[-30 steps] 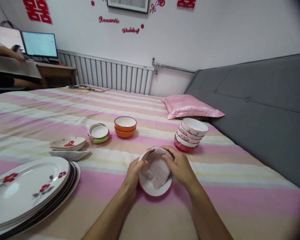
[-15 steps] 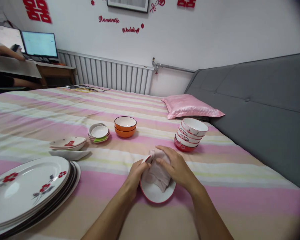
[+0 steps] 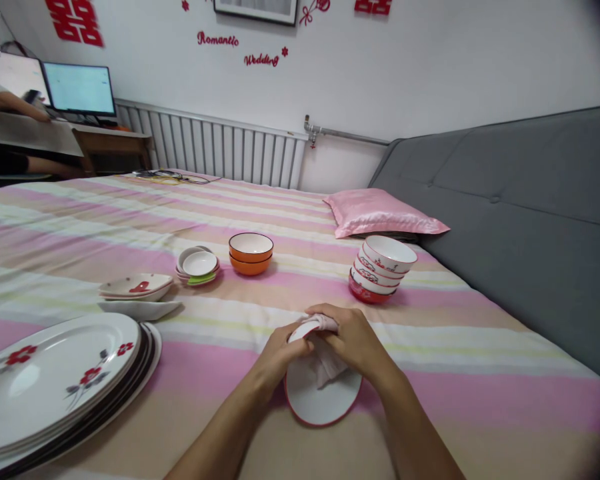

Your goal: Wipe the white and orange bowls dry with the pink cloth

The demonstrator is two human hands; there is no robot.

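A white bowl [image 3: 320, 403] with a red rim is tilted toward me just above the striped bedspread. My left hand [image 3: 283, 353] grips its left side, thumb over the rim. In my right hand [image 3: 350, 337] is a pale pink cloth [image 3: 327, 367], folded over the far rim and hanging down inside the bowl. The fingers of that hand curl over the rim with the cloth pinched under them. Beyond it, to the right, stands a leaning stack of white and red bowls [image 3: 383, 267]. Two orange bowls [image 3: 251, 257] are nested farther back.
Left of me lies a tall pile of plates [image 3: 55, 387]. Behind it are boat-shaped dishes [image 3: 137, 290] and small stacked saucers [image 3: 199, 265]. A pink pillow [image 3: 383, 212] rests by the grey headboard [image 3: 520, 200]. Another person sits at a desk [image 3: 113, 141] far left.
The bowl has come slightly nearer and tipped more toward me. My right hand has moved from inside the bowl to its far rim, bunching the cloth there.
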